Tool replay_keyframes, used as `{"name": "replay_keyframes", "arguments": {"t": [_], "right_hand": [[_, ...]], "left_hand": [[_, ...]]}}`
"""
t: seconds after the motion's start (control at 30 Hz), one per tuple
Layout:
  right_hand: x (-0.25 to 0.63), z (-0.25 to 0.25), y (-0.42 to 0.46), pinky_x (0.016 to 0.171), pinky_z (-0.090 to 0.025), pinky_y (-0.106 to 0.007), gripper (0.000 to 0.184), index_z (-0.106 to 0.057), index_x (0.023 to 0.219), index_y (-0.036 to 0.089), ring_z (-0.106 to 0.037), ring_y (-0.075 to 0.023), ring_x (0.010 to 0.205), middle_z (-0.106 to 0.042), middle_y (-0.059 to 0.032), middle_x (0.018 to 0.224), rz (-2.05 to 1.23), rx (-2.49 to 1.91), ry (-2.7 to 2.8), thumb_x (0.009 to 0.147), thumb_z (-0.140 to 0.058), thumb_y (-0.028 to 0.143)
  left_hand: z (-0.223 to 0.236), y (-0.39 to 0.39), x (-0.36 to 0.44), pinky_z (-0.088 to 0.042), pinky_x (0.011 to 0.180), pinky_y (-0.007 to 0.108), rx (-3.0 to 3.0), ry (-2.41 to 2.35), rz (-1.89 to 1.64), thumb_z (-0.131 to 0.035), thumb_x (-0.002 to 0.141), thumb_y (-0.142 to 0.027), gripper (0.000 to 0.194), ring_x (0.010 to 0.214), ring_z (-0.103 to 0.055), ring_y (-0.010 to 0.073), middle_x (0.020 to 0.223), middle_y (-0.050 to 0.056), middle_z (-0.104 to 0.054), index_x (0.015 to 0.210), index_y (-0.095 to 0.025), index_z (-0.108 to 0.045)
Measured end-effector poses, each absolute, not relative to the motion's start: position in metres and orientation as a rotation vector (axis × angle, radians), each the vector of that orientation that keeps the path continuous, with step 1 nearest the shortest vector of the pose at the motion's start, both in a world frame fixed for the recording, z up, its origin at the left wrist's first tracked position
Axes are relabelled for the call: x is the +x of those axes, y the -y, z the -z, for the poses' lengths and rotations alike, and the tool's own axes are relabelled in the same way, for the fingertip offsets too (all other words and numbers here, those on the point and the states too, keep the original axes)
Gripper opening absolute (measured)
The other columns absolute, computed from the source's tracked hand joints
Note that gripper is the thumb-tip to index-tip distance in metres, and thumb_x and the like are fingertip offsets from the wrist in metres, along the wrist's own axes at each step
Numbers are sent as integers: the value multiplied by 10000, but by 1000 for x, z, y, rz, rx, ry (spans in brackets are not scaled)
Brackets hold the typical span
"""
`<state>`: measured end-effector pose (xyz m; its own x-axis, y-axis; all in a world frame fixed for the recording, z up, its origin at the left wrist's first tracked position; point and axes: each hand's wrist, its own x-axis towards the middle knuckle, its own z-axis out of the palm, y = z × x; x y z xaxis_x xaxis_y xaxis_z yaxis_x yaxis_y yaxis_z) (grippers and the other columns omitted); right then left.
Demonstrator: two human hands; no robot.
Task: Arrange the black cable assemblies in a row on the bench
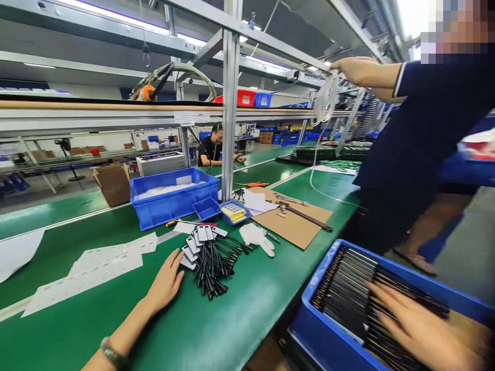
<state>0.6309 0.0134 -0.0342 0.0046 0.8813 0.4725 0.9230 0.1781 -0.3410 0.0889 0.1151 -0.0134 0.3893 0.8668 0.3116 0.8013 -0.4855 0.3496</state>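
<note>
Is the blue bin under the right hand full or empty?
Nearly full: the blue bin holds black strips packed almost to its rim, and the right hand lies flat on them.

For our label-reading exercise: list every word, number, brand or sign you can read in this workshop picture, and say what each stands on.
No text can be read.
White tags on the black cables beside the left hand: no print can be made out.
Yellow pad in the small blue tray: grid marks, too small to read.
White sheets on the green bench: blank or too blurred.
</note>
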Motion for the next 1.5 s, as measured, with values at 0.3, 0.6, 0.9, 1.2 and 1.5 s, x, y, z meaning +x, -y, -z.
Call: {"name": "replay_keyframes", "arguments": {"t": [0.3,0.6,0.9,1.2,1.5], "right_hand": [[327,-40,-110,845,-444,-389,326,-635,903,124,-546,-287,953,-600,-128,917,-205,-1476,2230,901,-511,426],[305,-22,-127,634,-353,-268,135,-498,693,165,-515,-183,698,-536,-33,700,-255,-1450,2255,823,-529,145],[345,-13,-65,702,-428,-276,111,-613,907,174,-568,-187,804,-605,-49,886,-239,-1116,2442,843,-569,95],[343,8,-28,745,-474,-283,313,-661,1134,219,-590,-173,838,-630,-54,923,-528,-913,2243,884,-519,95],[325,-2,-15,814,-434,-289,268,-711,1003,243,-600,-183,912,-688,-22,985,-814,-934,2305,810,-631,75]], "left_hand": [[22,-124,95,-363,1012,493,2410,-1655,-738,-453,919,-352,396,1142,-511,320,1197,174,-582,1227,-111,-515],[-1,-91,89,-456,782,330,2128,-1607,-718,-667,783,-314,286,908,-595,232,993,61,-648,1039,-193,-624],[-18,-10,86,-386,701,272,2093,-1336,-628,-727,703,-149,191,813,-542,178,851,3,-601,871,-223,-672],[-1,14,84,-445,779,341,2286,-1293,-726,-620,859,-296,175,923,-501,218,972,66,-525,1026,-256,-653],[-3,12,80,-332,1059,442,2255,-1166,-708,-606,862,-325,179,1299,-337,288,1361,103,-409,1007,-221,-622]]}}
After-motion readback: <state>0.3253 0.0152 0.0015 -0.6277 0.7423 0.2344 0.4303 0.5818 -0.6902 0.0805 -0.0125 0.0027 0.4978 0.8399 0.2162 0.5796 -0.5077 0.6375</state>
